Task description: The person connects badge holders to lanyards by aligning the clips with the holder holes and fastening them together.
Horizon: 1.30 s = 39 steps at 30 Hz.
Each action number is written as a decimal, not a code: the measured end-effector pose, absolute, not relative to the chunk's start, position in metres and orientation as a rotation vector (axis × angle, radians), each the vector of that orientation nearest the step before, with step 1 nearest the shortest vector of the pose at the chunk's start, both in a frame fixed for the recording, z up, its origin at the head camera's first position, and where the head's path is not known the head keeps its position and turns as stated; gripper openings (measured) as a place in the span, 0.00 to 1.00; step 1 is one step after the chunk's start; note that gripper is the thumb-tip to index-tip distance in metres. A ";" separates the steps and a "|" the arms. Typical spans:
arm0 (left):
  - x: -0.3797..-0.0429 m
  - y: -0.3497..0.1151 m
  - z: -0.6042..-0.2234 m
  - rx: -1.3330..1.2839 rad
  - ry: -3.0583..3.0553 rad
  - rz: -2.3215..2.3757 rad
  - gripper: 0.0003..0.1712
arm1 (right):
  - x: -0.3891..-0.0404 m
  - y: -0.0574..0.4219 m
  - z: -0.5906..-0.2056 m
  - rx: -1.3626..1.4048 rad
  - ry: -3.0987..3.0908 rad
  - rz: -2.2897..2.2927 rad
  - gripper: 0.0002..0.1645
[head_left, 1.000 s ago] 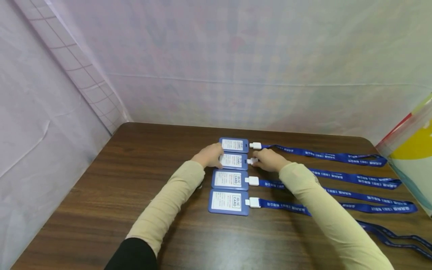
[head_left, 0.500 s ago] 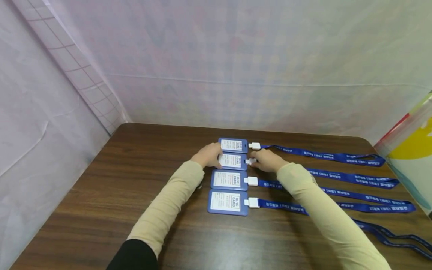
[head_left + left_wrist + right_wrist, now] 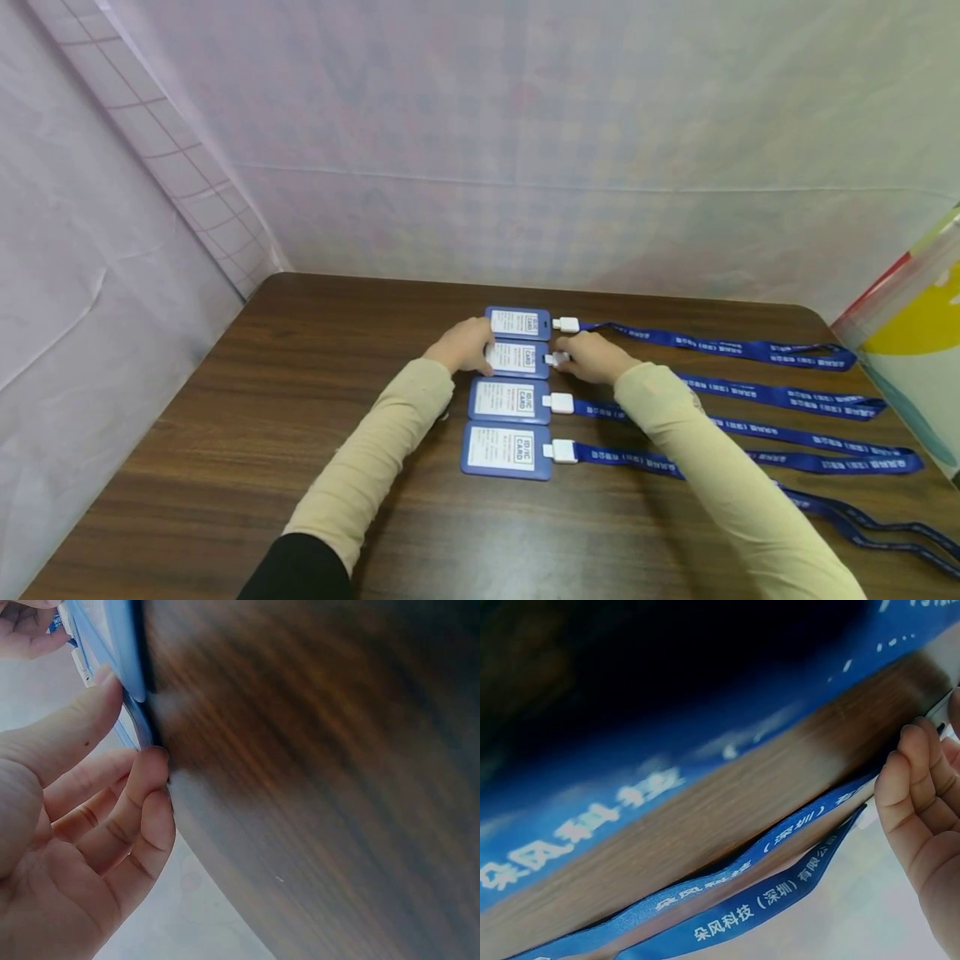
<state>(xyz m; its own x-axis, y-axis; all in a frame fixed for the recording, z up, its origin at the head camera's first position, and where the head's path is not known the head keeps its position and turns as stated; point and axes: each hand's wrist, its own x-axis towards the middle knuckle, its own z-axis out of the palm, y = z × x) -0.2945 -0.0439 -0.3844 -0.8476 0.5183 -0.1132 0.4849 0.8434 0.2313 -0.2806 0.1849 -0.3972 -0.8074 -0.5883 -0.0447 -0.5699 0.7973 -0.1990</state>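
Blue ID card holders lie in a column on the brown table (image 3: 360, 517), with a blue lanyard to the right of each. My left hand (image 3: 467, 344) holds the left end of the second card holder from the back (image 3: 517, 358), thumb on the near side and fingers on the far side. At the right end of that holder, my right hand (image 3: 596, 357) pinches the white lanyard clip (image 3: 552, 360). The clip's tip is right at the holder's slot. In the right wrist view, curled fingertips (image 3: 909, 739) partly hide the clip, and a printed blue strap (image 3: 765, 889) passes below.
Behind is the rearmost card holder (image 3: 517, 323), its clip (image 3: 566, 324) just off its right edge. Nearer are two more holders, the third (image 3: 506, 400) and the front one (image 3: 504, 450), both meeting their clips. A pale curtain (image 3: 525, 150) hangs behind the table.
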 end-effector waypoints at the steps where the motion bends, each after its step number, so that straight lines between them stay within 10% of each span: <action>1: -0.295 -0.044 -0.384 0.781 2.852 0.291 0.17 | -0.281 0.185 -0.398 -0.946 2.883 -0.266 0.08; 28: -0.294 -0.043 -0.383 0.817 2.822 0.267 0.16 | -0.282 0.187 -0.404 -1.038 2.925 -0.298 0.13; 39: -0.296 -0.053 -0.382 0.836 2.760 0.313 0.31 | -0.280 0.194 -0.399 -1.033 2.895 -0.342 0.14</action>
<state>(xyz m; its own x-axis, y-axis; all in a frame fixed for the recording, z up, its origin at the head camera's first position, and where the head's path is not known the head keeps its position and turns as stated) -0.2958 -0.0530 -0.3817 -0.8074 0.5663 -0.1655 0.5148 0.8132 0.2714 -0.2804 0.1939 -0.3994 -0.7758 -0.6303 0.0282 -0.6195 0.7526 -0.2232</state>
